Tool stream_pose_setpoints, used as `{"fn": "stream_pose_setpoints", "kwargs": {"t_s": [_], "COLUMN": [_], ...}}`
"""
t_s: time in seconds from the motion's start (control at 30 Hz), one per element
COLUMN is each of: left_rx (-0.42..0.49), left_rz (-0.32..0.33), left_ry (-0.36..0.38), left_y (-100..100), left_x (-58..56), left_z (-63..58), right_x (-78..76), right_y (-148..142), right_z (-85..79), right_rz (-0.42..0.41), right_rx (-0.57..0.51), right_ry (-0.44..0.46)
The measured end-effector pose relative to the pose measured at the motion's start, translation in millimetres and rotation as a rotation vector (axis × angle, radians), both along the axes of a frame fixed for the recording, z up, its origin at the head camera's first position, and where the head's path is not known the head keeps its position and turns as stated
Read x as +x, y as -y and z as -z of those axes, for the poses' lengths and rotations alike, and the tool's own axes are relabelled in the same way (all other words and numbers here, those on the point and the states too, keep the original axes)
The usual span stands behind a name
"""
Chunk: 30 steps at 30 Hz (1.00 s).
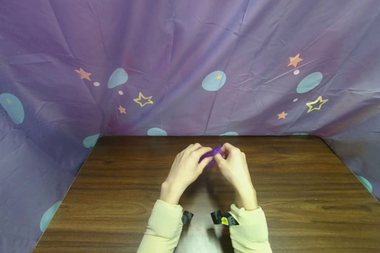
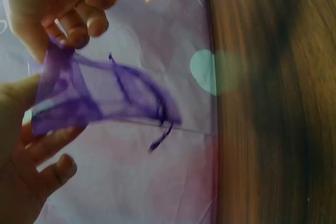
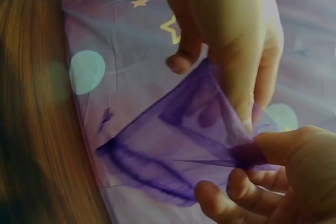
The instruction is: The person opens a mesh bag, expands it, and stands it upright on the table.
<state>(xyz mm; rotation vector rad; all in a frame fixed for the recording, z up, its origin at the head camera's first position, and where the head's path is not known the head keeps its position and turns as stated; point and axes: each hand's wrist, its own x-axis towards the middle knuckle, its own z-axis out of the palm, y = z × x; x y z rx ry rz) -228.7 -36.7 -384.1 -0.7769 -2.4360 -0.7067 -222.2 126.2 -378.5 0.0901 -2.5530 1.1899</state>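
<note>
A sheer purple drawstring pouch (image 1: pixel 216 151) is held up above the table between both hands. My left hand (image 1: pixel 185 165) pinches one side of it, thumb and fingers on the fabric. From the other side my right hand (image 1: pixel 235 167) pinches the thin cloth between thumb and fingers. In the left wrist view the pouch (image 2: pixel 65 116) hangs slack, with a dark purple cord dangling at its far end. Stretched between the two hands, the see-through fabric (image 3: pixel 178 124) spreads into a triangle in the right wrist view. Whether anything is inside cannot be made out.
Under the hands lies a dark wood-grain table (image 1: pixel 120 193). A purple curtain (image 1: pixel 183 52) with stars and blue ovals hangs behind it and along both sides. Black wrist camera mounts (image 1: pixel 221 218) sit at the cream sleeves (image 1: pixel 250 228).
</note>
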Motion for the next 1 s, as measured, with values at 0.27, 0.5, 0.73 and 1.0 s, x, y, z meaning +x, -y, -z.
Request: {"fn": "stream_pose_setpoints", "kwargs": {"t_s": [0.27, 0.5, 0.73, 1.0], "left_rx": [0.032, 0.095, 0.062, -0.006], "left_rz": [-0.082, -0.165, -0.105, -0.018], "left_ry": [0.023, 0.010, 0.052, 0.034], "left_y": [3.6, -0.1, 0.7, 0.3], "left_x": [0.6, -0.9, -2.3, -1.6], "left_z": [1.1, 3.5, 2.1, 3.5], "right_x": [-0.9, -0.8, -2.4, -3.9], "right_y": [-1.8, -1.5, -3.8, -5.3], "right_z": [4.2, 4.8, 1.8, 3.4], "right_rz": [-0.084, -0.105, -0.111, -0.139], "right_rx": [0.020, 0.009, 0.007, 0.008], "right_ry": [0.031, 0.003, -0.041, -0.093]}}
